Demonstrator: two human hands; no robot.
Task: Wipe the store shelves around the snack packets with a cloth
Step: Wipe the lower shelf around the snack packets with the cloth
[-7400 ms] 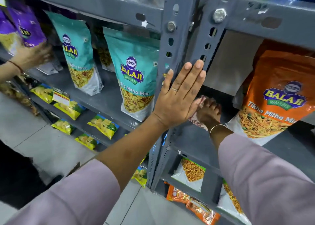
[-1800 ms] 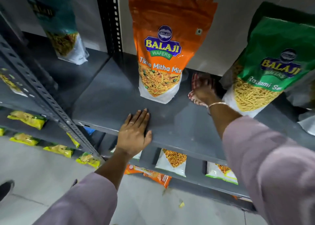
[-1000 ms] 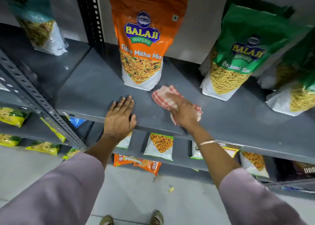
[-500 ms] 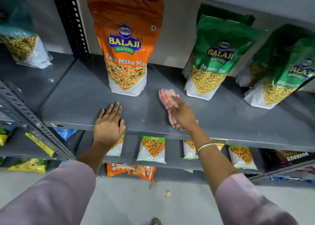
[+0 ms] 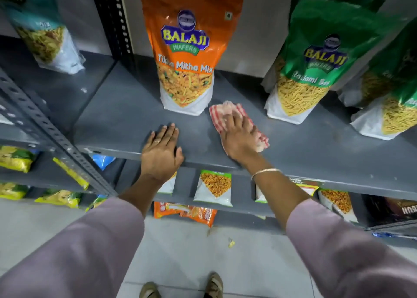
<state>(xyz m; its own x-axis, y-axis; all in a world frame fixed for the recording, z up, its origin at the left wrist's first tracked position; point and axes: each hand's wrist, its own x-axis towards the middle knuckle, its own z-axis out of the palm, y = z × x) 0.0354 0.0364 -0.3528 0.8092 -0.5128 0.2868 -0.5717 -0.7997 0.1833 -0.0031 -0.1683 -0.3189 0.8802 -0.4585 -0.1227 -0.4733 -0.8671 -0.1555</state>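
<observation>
My right hand [image 5: 239,137] presses flat on a red-and-white checked cloth [image 5: 222,113] lying on the grey metal shelf [image 5: 126,121], just right of the orange Tikha Mitha Mix packet [image 5: 187,49]. The cloth's far end nearly touches that packet's base. My left hand [image 5: 161,151] rests palm down on the shelf's front edge, fingers together, holding nothing. A green Ratlami Sev packet [image 5: 316,58] stands to the right of the cloth.
Another green packet [image 5: 392,94] stands at the far right and a teal packet [image 5: 45,31] on the neighbouring shelf at left. A perforated upright post [image 5: 112,20] divides the bays. Small snack packets [image 5: 215,188] line lower shelves. My shoes show on the tiled floor.
The cloth under my right hand has slid left and away from me, up beside the orange packet. My left hand stays planted on the shelf edge. My head has moved closer.
</observation>
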